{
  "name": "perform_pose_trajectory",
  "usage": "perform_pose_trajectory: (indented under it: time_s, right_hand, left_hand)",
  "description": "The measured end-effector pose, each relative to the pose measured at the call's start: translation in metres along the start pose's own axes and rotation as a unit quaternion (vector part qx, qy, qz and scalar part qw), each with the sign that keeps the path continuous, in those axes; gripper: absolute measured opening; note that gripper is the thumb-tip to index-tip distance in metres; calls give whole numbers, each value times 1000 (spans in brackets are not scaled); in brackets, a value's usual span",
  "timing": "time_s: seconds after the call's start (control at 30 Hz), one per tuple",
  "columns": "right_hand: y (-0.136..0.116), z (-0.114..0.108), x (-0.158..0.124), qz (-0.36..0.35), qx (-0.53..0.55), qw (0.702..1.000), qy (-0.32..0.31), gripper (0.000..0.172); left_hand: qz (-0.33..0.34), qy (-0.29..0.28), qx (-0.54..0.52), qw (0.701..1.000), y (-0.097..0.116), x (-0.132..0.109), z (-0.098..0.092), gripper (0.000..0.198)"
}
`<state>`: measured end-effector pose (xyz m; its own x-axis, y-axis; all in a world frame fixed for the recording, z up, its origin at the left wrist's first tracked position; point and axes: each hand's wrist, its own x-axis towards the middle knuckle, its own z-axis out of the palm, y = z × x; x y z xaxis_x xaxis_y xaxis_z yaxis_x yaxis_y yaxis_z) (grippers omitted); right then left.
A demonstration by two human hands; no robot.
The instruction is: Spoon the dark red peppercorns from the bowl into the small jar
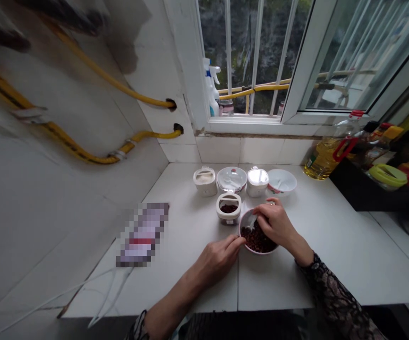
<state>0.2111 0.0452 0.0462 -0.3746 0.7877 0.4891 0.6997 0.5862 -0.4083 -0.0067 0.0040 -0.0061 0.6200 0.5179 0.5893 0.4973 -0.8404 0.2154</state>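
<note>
A small bowl (244,244) full of dark red beans sits on the white counter. My left hand (218,257) rests against the bowl's left rim with its fingers curled. Over the bowl, my right hand (274,223) is closed on a white spoon (251,222) that dips into the beans. Just behind the bowl stands an open white jar (228,208) with dark beans inside.
Behind stand a white jar (205,181), a clear round lid (232,179), a lidded white jar (257,181) and an empty white bowl (281,182). An oil bottle (327,156) and sauce bottles stand at the right. A blurred packet (143,233) lies at the left.
</note>
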Motion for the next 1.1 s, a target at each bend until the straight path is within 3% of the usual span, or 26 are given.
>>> perform_pose_trajectory:
  time_s: [0.33,0.67,1.1]
  right_hand:
    - [10,-10,1,133,79,985,79,22]
    - [10,-10,3,179,148,970,66,22]
    - [14,-6,2,167,87,978,87,22]
  left_hand:
    - [4,8,-5,1000,0,0,1,26]
    - [8,12,-8,1000,1,2,0,25]
    - [4,6,-8,1000,-1,0,2,27]
